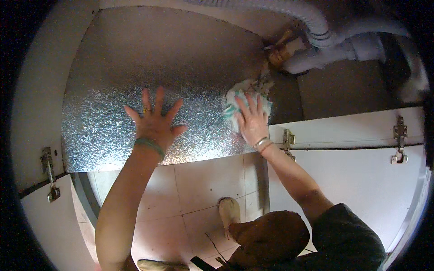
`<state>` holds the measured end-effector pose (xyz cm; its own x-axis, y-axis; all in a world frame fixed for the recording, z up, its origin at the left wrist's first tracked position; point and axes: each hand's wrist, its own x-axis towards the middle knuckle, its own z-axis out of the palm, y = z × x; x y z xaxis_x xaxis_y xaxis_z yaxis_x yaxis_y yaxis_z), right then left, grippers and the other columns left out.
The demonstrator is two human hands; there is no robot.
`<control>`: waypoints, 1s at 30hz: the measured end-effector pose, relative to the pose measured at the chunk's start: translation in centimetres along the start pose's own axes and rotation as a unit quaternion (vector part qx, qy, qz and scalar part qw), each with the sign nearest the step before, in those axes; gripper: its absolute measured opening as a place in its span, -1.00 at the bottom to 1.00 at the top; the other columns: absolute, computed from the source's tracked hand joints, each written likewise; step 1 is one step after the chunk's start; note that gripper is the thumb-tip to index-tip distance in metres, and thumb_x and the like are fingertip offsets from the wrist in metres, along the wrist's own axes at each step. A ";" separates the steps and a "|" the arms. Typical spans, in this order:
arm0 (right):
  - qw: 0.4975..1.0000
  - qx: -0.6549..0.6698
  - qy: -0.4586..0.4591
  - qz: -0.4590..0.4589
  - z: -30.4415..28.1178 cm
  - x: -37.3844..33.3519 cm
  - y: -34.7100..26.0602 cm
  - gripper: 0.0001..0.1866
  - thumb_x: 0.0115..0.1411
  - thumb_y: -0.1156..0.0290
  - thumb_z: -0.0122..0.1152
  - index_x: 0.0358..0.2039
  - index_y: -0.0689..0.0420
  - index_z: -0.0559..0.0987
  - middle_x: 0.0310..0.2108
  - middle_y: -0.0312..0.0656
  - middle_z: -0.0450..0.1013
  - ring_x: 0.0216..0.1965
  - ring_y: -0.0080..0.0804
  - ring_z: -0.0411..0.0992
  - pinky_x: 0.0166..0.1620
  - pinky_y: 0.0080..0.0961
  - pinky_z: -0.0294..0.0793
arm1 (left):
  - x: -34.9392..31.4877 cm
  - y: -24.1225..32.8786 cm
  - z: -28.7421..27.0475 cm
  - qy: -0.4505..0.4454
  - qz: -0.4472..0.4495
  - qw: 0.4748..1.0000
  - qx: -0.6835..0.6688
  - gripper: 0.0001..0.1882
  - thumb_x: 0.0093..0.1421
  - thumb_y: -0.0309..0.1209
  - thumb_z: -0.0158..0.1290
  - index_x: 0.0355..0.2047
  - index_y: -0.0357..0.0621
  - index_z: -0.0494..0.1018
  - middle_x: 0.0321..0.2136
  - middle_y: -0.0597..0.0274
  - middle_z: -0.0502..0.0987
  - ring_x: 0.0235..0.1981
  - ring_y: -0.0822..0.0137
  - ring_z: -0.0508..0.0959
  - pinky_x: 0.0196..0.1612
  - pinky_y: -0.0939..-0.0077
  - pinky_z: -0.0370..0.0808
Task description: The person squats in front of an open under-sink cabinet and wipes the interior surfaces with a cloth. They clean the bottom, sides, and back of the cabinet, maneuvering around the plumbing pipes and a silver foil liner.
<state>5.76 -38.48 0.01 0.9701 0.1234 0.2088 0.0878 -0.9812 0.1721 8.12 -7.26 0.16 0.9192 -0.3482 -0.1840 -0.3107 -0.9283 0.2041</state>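
Note:
My left hand [156,122] lies with fingers spread wide on a shiny silver foil-like liner [194,135] that covers the cabinet floor. It holds nothing. To its right, my right hand [253,121] presses down on a crumpled white and green cloth [233,108], fingers stretched over it. The cloth rests at the right end of the liner, and part of it is hidden beneath the palm. Bands circle both wrists.
Grey corrugated drain hoses [318,34] and pipes fill the upper right. White cabinet doors stand open on metal hinges, the left hinge [49,165] and right hinge [400,135]. Below is a tiled floor [199,185] with my shoe [229,211] on it.

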 end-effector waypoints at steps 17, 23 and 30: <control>0.968 -0.052 -0.149 0.196 8.7 13.3 23.9 -0.57 0.30 0.27 -0.09 0.19 -0.10 0.38 0.25 -0.09 0.23 0.22 -0.01 0.21 0.18 -0.03 0.26 | -0.1 -0.4 1.1 0.037 0.002 0.999 0.021 -0.10 0.02 0.26 0.07 0.35 0.48 0.04 0.42 -0.01 -0.20 0.40 -0.25 -0.22 0.11 -0.70 -0.08; 0.967 -0.082 -0.145 0.194 7.4 13.8 24.6 -0.60 0.30 0.26 -0.10 0.14 -0.05 0.41 0.21 -0.08 0.27 0.18 -0.02 0.26 0.16 -0.08 0.29 | -0.1 -0.5 0.6 0.033 -0.004 0.999 -0.002 -0.11 0.00 0.22 0.12 0.33 0.46 0.09 0.42 -0.01 -0.20 0.41 -0.23 -0.24 0.12 -0.67 -0.08; 0.959 -0.129 -0.166 0.191 8.8 12.2 23.7 -0.62 0.30 0.25 -0.10 0.10 0.01 0.45 0.18 -0.07 0.31 0.15 -0.04 0.31 0.14 -0.14 0.34 | -0.2 -0.2 0.0 -0.008 -0.022 1.000 -0.019 -0.13 0.02 0.22 0.10 0.33 0.45 0.09 0.41 -0.01 -0.20 0.40 -0.25 -0.25 0.10 -0.72 -0.11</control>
<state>21.68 -61.54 -1.83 0.9426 -0.3340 -0.0064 -0.3059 -0.8708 0.3848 8.01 -7.00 0.16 0.9276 -0.3100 -0.2084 -0.2608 -0.9369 0.2328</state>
